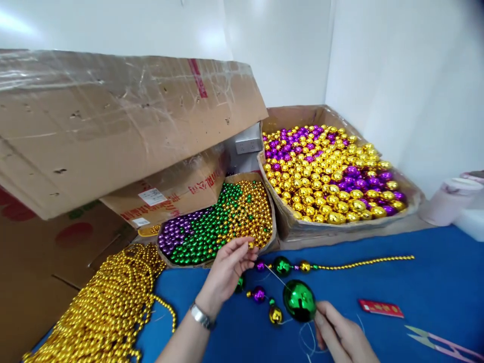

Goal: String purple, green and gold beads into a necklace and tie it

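My left hand [228,269] pinches a small gold bead [251,245] at the front edge of a shallow box of small purple, green and gold beads [219,222]. My right hand [340,333] is closed on a large green ball [299,300] threaded on a thin string. On the blue table [416,297] lies a partly strung strand: a purple bead [260,265], a green bead [282,265], a gold bead [304,265] and a thin gold bead chain [363,262]. A loose purple bead [258,294] and gold bead [276,315] lie near the ball.
A big cardboard box of larger gold and purple balls [333,171] stands behind. A heap of gold bead strands [109,307] lies at the left. Open cardboard flaps [113,121] overhang the left. A red packet [381,308], thread snips [442,343] and a white tub [449,199] sit at the right.
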`<state>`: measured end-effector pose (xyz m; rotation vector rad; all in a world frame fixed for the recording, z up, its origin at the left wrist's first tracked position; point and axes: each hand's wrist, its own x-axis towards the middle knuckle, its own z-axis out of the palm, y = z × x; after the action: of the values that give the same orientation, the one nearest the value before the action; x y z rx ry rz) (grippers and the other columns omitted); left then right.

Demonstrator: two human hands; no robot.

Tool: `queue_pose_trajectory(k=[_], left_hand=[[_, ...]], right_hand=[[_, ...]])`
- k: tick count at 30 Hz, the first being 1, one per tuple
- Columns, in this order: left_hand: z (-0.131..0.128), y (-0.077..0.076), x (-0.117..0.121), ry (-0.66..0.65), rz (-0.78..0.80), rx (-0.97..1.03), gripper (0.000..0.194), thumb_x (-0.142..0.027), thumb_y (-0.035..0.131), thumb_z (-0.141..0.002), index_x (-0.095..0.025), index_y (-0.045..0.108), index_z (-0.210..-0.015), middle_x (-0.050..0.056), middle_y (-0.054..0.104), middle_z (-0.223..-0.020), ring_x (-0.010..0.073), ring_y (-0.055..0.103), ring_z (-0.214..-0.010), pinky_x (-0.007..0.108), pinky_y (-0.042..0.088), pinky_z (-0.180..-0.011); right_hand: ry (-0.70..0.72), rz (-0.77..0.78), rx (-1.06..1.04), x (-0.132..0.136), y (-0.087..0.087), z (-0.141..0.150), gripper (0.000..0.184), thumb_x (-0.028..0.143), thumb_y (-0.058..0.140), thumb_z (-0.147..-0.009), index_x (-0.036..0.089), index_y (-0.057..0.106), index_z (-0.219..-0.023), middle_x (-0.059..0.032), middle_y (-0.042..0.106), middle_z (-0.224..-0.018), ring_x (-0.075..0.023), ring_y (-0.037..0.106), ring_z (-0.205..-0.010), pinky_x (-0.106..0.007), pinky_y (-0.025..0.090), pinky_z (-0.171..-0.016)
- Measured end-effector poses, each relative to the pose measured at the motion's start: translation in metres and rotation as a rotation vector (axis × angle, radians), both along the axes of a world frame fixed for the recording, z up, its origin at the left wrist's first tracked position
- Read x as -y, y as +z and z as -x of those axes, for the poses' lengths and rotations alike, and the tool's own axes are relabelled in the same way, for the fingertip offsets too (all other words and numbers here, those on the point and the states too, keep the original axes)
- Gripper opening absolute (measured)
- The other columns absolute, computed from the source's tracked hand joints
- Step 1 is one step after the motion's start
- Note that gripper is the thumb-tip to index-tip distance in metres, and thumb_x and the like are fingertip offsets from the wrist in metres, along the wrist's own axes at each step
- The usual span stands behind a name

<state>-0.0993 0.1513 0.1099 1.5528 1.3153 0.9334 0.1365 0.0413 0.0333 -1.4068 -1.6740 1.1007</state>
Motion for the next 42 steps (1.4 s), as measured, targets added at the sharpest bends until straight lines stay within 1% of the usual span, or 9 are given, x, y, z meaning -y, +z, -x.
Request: queue_pose_trajectory(k=[4, 7, 14, 19, 26, 29, 33, 37, 42], left_hand=[[-0.011, -0.006, 0.035, 0.05, 0.243, 0.665, 0.026, -0.029, 0.056, -0.088, -0.013, 0.057, -0.108, 0.012, 0.067, -0.095, 0.0139, 0.064, -0.078, 0.024, 0.05, -0.069], [-0.015, -0.01, 0.045, 0.06, 0.27, 0.777, 0.021, -0.023, 0.06, -0.085, -0.014, 0.06, -0.104, 0.01, 0.067, -0.093, 0.0126, 0.062, -0.075, 0.024, 0.05, -0.067], [-0.018, -0.008, 0.051, 0.08, 0.205, 0.73, 0.017, -0.022, 0.066, -0.081, -0.016, 0.064, -0.097, 0.003, 0.061, -0.085, 0.0127, 0.059, -0.076, 0.024, 0.05, -0.066], [-0.024, -0.007, 0.053, 0.106, 0.041, 0.471, 0.02, -0.024, 0.071, -0.075, -0.018, 0.065, -0.093, 0.001, 0.061, -0.082, 0.0113, 0.056, -0.073, 0.021, 0.048, -0.063], [-0.06, -0.038, 0.061, -0.017, 0.066, 0.25, 0.019, -0.034, 0.065, -0.079, -0.015, 0.066, -0.079, 0.006, 0.068, -0.079, 0.0147, 0.059, -0.067, 0.024, 0.047, -0.06], [-0.071, -0.036, 0.062, -0.05, -0.041, 0.201, 0.017, -0.031, 0.065, -0.079, -0.015, 0.068, -0.075, 0.007, 0.071, -0.085, 0.0187, 0.063, -0.078, 0.027, 0.048, -0.069], [-0.08, -0.003, 0.06, -0.131, -0.152, 0.188, 0.012, -0.027, 0.064, -0.079, -0.017, 0.069, -0.076, 0.007, 0.071, -0.086, 0.0194, 0.063, -0.079, 0.027, 0.047, -0.07], [-0.088, 0.028, 0.057, -0.11, -0.149, 0.273, 0.01, -0.026, 0.067, -0.077, -0.017, 0.07, -0.073, 0.007, 0.07, -0.081, 0.02, 0.063, -0.075, 0.027, 0.048, -0.068], [-0.092, 0.013, 0.063, -0.109, -0.163, 0.338, 0.022, -0.025, 0.066, -0.077, -0.019, 0.068, -0.098, 0.01, 0.068, -0.098, 0.0235, 0.061, -0.087, 0.032, 0.048, -0.077]], right_hand=[[0.063, -0.082, 0.065, 0.001, -0.005, -0.003, 0.03, 0.046, 0.023, -0.097, 0.024, 0.043, -0.092, 0.0002, 0.056, -0.069, -0.0139, 0.053, -0.061, -0.022, 0.038, -0.056], [0.059, -0.133, 0.08, 0.003, -0.007, -0.004, 0.023, 0.041, 0.024, -0.098, 0.025, 0.04, -0.097, 0.0013, 0.055, -0.07, -0.0133, 0.053, -0.06, -0.022, 0.038, -0.055], [0.039, -0.24, 0.137, 0.001, -0.008, -0.008, 0.018, 0.037, 0.027, -0.098, 0.026, 0.041, -0.097, 0.0016, 0.057, -0.071, -0.0127, 0.055, -0.059, -0.02, 0.039, -0.053], [0.008, -0.239, 0.16, 0.001, -0.011, -0.01, 0.018, 0.036, 0.027, -0.098, 0.026, 0.042, -0.095, 0.0017, 0.058, -0.073, -0.0125, 0.056, -0.06, -0.021, 0.04, -0.056], [0.013, -0.127, 0.088, -0.009, -0.045, -0.025, 0.021, 0.033, 0.026, -0.098, 0.024, 0.042, -0.11, -0.0012, 0.065, -0.081, -0.0141, 0.065, -0.072, -0.022, 0.049, -0.065], [-0.039, -0.2, 0.173, -0.013, -0.051, -0.041, 0.025, 0.031, 0.031, -0.097, 0.022, 0.046, -0.114, -0.0082, 0.065, -0.102, -0.0181, 0.064, -0.093, -0.028, 0.05, -0.08], [-0.079, -0.279, 0.194, -0.013, -0.023, -0.047, 0.032, 0.03, 0.033, -0.097, 0.022, 0.046, -0.125, -0.0115, 0.057, -0.122, -0.0199, 0.054, -0.114, -0.035, 0.043, -0.096], [0.039, -0.327, 0.117, -0.013, 0.011, -0.035, 0.028, 0.029, 0.036, -0.097, 0.021, 0.054, -0.117, -0.0083, 0.063, -0.109, -0.0178, 0.06, -0.1, -0.03, 0.047, -0.086], [0.023, -0.295, 0.034, -0.014, 0.028, -0.036, 0.028, 0.032, 0.037, -0.096, 0.019, 0.061, -0.1, -0.0033, 0.064, -0.081, -0.0144, 0.06, -0.072, -0.024, 0.046, -0.066]])
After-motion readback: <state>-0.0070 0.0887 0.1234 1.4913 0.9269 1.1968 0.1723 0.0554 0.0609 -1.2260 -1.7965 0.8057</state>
